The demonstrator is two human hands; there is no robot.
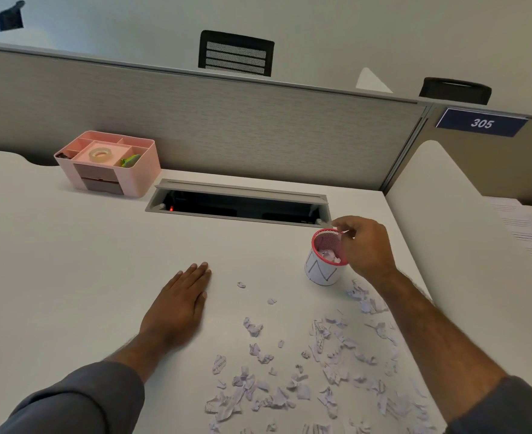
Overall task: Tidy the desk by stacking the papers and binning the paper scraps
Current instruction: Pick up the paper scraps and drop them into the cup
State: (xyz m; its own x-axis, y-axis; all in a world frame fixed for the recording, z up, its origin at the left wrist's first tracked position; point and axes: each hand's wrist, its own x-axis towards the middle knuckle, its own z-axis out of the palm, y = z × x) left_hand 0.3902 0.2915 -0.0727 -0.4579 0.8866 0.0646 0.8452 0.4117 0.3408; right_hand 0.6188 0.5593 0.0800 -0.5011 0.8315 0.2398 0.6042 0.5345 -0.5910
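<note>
Many paper scraps [321,371] lie between flat left hand [180,303] and right hand [363,245], pinching above bin [325,260].

Open-plan office cubicle. White desk [70,245] under both hands; grey fabric partition [227,126] beyond them; cable tray [236,202] ahead of fingertips; pink desk organiser [111,164] far left; "305" nameplate [481,123] above right hand; mesh chair [236,54] behind partition.

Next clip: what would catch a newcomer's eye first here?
Torn paper scraps litter the near right of the white desk. The right hand hovers over a small red-rimmed mesh bin already holding scraps; the left hand rests flat beside the mess.
</note>
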